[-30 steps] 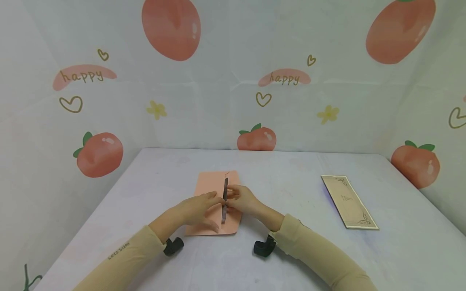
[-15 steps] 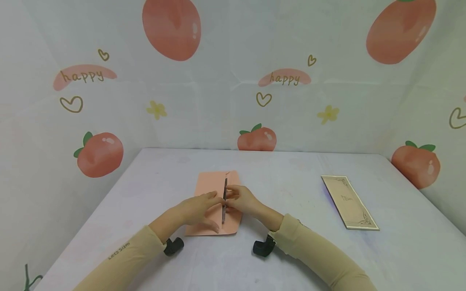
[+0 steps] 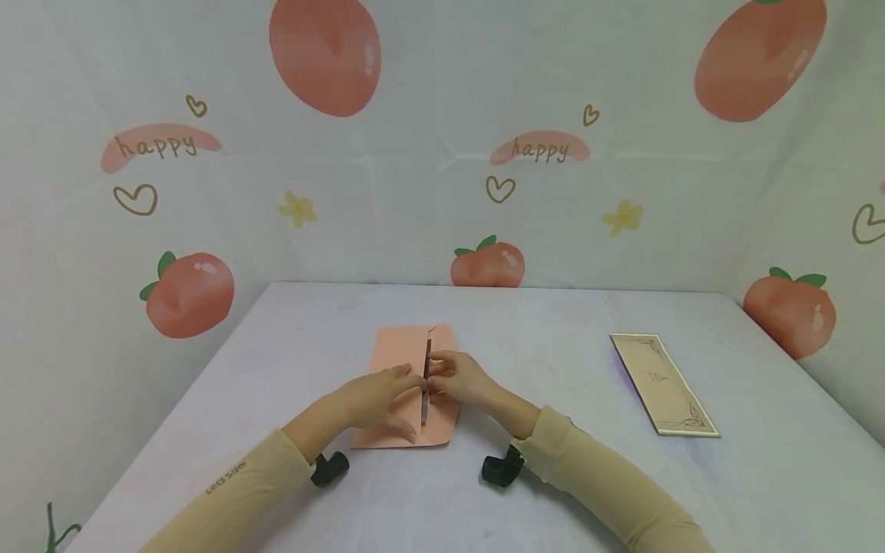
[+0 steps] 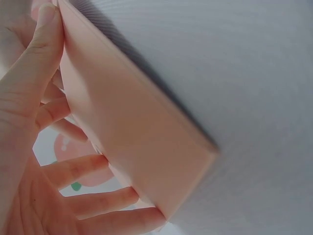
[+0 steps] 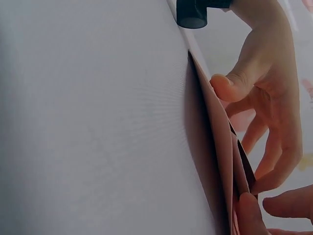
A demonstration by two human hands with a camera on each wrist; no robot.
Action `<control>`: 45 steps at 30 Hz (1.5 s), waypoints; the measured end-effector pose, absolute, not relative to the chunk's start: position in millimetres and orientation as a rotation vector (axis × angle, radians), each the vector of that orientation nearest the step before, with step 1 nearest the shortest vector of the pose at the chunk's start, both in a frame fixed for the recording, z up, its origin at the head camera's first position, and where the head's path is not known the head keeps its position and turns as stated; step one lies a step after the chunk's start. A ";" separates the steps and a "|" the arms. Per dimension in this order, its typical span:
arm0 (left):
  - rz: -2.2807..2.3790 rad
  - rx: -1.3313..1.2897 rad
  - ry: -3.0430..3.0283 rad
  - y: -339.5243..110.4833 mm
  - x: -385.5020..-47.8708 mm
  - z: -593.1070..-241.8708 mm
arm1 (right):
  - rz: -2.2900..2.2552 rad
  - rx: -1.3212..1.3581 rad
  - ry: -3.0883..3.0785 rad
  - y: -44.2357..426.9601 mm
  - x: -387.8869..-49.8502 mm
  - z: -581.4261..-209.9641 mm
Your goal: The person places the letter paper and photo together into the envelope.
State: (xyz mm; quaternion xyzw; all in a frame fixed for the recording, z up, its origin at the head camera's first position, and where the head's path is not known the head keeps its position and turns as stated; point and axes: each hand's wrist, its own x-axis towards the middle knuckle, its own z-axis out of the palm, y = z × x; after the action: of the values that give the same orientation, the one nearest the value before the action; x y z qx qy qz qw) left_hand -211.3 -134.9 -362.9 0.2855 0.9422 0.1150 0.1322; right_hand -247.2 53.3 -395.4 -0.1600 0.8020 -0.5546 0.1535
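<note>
A peach-coloured envelope [image 3: 399, 346] lies on the table in the head view, its opening facing right. A dark flat strip, likely the edge of a card [image 3: 425, 412], shows along that opening. My left hand [image 3: 376, 395] rests on the envelope with fingers spread, thumb near its lower edge and index fingertip by the strip. My right hand [image 3: 465, 378] has curled fingers at the strip from the right. In the right wrist view, its thumb [image 5: 250, 215] and a finger [image 5: 288, 201] stand on either side of the dark edge. The rest of the strip is hidden inside the envelope.
A flat beige card with a pale border and corner ornaments [image 3: 664, 384] lies at the right of the white table [image 3: 539, 330]. Black wrist devices [image 3: 502, 468] sit under both wrists. A printed cloth [image 3: 415, 169] hangs behind the table.
The visible dark strip at the envelope's opening has become slightly narrower, with its right edge a little farther left. Both hands have stayed almost in place.
</note>
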 end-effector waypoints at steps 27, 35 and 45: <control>0.296 0.844 2.724 -136.3 -210.7 -365.5 | -1.557 -0.385 2.375 121.1 -243.8 -380.6; 0.295 0.870 2.715 -137.5 -209.8 -364.4 | -1.490 -0.319 2.473 155.3 -244.3 -375.9; 0.296 0.859 2.719 -135.9 -209.6 -362.0 | -1.432 -0.243 2.626 213.8 -247.0 -371.5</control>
State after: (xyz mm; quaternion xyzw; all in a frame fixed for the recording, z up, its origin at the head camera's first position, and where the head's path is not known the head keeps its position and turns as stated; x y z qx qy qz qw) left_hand -209.6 -135.9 -362.0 0.2970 0.9394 0.1024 0.1370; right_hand -247.0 213.8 -371.5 -0.0808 0.8729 -0.4760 0.0704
